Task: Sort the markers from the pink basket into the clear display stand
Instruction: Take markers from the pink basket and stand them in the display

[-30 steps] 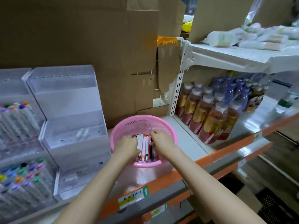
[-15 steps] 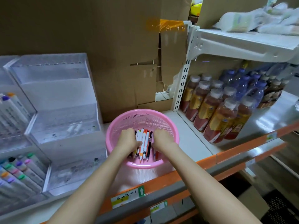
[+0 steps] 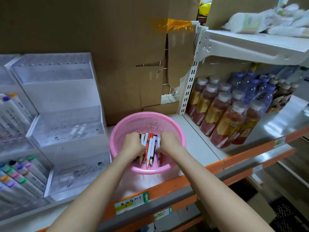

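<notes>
Starting at the far left, a neighbouring stand [image 3: 10,148] already holds rows of colour-capped markers [image 3: 21,174], while the clear display stand [image 3: 63,91] just beside it looks almost bare: its tiers show little but scuffs and a couple of pale shapes in the middle tier that may be markers or only reflections, I cannot tell which. To the right of it, close to its lower corner, the pink basket [image 3: 115,139] sits on the white shelf [image 3: 199,148] with the markers [image 3: 150,146] bundled inside, tips pointing toward the person. The left hand [image 3: 133,143] curls in against the bundle's left side and the right hand [image 3: 168,143] curls in against its right, thumb pressed to the barrels, so both hands seem to be gathering the lot together; the fingertips are hidden under the bundle. Judging by this, the sorting has barely begun: nothing from the basket is clearly in the stand, and the whole bundle is left to lift, carry leftward and slot in. Behind the basket rises a wall of brown cardboard [image 3: 117,47], patched with orange tape. The shelf has an orange front edge carrying price labels [image 3: 132,204]. Further right stand drink bottles [image 3: 224,114] in rows, and above them an upper shelf [image 3: 250,46] carries blurred white packets.
</notes>
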Tool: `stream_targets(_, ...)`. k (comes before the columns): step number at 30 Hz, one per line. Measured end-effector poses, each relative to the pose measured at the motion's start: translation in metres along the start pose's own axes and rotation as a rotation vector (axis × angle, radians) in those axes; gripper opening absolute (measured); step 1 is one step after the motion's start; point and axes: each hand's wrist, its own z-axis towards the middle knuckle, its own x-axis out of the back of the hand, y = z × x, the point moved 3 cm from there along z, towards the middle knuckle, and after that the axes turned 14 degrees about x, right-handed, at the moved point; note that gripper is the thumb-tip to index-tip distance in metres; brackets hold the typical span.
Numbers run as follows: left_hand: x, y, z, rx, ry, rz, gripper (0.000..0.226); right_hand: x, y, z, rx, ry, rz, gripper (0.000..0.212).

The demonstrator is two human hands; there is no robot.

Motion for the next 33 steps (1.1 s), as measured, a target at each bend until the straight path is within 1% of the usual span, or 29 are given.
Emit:
stream_targets(1,0.000,0.000,0.000,0.000,0.006,-0.005,0.018,0.001,0.000,-0.001,-0.005,-0.003,0.005,0.030)
stream_targets(3,0.001,-0.001,0.001,-0.004,0.010,-0.016,0.011,0.002,-0.001,0.000,-0.004,-0.012,0.000,0.024)
stream_targets(6,0.001,0.000,0.000,-0.028,-0.022,-0.023,0.015,0.002,-0.005,0.002,-0.001,-0.044,-0.026,0.014)
stream_targets(8,0.005,0.002,-0.003,-0.071,-0.029,-0.039,0.014,0.000,-0.010,0.006,-0.007,-0.054,-0.034,0.004)
stream_targets(10,0.007,0.003,-0.005,-0.126,-0.040,-0.089,0.035,-0.002,-0.013,0.009,-0.020,-0.030,-0.017,0.004)
stream_targets(11,0.007,0.004,-0.005,-0.145,-0.043,-0.106,0.042,-0.002,-0.013,0.009,-0.028,-0.013,0.004,0.004)
stream_targets(12,0.007,0.004,-0.007,-0.162,-0.037,-0.114,0.043,-0.001,-0.011,0.010,-0.033,0.008,0.035,0.004)
stream_targets(13,0.007,0.004,-0.006,-0.167,-0.030,-0.110,0.043,0.001,-0.009,0.010,-0.044,0.035,0.086,0.008)
stream_targets(16,0.007,0.005,-0.005,-0.197,0.019,-0.087,0.043,0.004,-0.004,0.011,-0.088,0.119,0.262,0.028)
stream_targets(18,0.005,0.007,-0.002,-0.228,0.046,-0.088,0.055,0.003,-0.006,0.013,-0.054,0.146,0.317,0.033)
stream_targets(19,0.006,0.008,-0.001,-0.245,0.060,-0.096,0.063,0.005,-0.009,0.012,-0.026,0.168,0.339,0.030)
stream_targets(21,0.007,0.008,-0.001,-0.276,0.085,-0.142,0.068,0.009,-0.012,0.010,0.039,0.236,0.384,0.012)
stream_targets(22,0.009,0.008,-0.002,-0.287,0.095,-0.174,0.067,0.011,-0.014,0.008,0.077,0.273,0.402,0.014)
stream_targets(25,0.017,0.007,-0.007,-0.330,0.160,-0.235,0.057,0.016,-0.021,0.001,0.217,0.365,0.446,0.055)
stream_targets(26,0.021,0.007,-0.010,-0.353,0.183,-0.248,0.056,0.019,-0.023,-0.001,0.253,0.403,0.452,0.064)
stream_targets(27,0.025,0.007,-0.014,-0.378,0.202,-0.270,0.055,0.022,-0.026,-0.005,0.280,0.439,0.460,0.068)
stream_targets(31,0.046,0.002,-0.031,-0.470,0.291,-0.346,0.056,0.040,-0.041,-0.023,0.386,0.559,0.484,0.057)
stream_targets(33,0.060,0.000,-0.042,-0.520,0.343,-0.374,0.056,0.051,-0.052,-0.033,0.418,0.606,0.509,0.058)
